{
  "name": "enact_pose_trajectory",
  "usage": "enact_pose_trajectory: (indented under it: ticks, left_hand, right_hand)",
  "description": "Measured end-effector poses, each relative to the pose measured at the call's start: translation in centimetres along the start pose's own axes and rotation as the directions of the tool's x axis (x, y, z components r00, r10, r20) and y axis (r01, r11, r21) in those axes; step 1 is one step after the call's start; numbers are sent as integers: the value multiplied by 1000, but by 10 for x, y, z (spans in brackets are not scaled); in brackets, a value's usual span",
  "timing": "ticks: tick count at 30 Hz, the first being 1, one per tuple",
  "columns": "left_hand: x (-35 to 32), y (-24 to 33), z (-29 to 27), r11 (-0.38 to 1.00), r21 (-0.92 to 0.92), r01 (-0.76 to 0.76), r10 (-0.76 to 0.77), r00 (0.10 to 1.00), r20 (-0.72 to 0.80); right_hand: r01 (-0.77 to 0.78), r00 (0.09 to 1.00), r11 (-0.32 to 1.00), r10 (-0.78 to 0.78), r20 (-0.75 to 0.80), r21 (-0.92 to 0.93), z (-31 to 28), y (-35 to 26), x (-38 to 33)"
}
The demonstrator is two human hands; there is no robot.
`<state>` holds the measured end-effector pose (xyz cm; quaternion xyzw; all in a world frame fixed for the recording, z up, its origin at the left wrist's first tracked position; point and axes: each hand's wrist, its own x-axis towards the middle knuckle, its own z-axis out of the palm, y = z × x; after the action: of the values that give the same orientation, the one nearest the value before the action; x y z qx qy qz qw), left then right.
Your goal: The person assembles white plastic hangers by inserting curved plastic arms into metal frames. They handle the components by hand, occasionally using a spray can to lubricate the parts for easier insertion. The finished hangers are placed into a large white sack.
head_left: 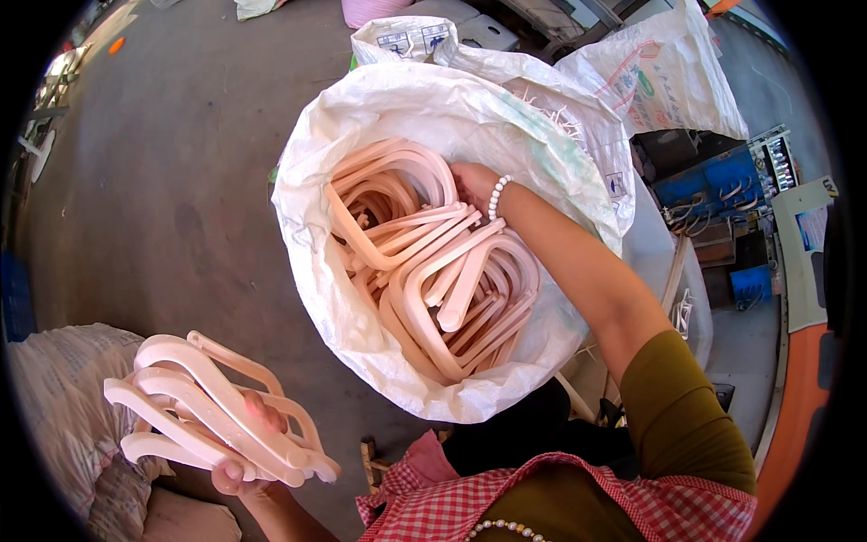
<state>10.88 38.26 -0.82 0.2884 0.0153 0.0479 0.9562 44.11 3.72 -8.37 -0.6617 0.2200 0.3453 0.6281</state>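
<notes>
Head | left fingers (264,412) pinch pink pieces (200,405) | right fingers (467,181): cannot tell | pink loops (463,294) alongside, in sack (312,244): best freed singly

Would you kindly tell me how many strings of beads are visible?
2: a white bracelet at the wrist of the right hand, beside pink plastic pieces in the open sack, and a necklace at the picture's bottom edge. Others may be hidden.

One left hand (239,481) and one right hand (474,185) showed. At least five bent plastic strips (212,406) were in the left; many more, too overlapped to count, lay in one open woven sack (305,217). There was one beaded bracelet (496,197), one beaded necklace (508,526).
</notes>
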Motion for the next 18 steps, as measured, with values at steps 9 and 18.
enact_pose_trajectory:
  ticks: [9,18]
  left_hand:
    - [-1,-1,16,998,17,-61,62,995,-72]
    - [0,7,11,935,-243,259,-259,965,33]
  right_hand:
    - [-53,997,997,56,49,-61,-12,15,22]
    - [-10,992,990,28,119,-143,-24,19,41]
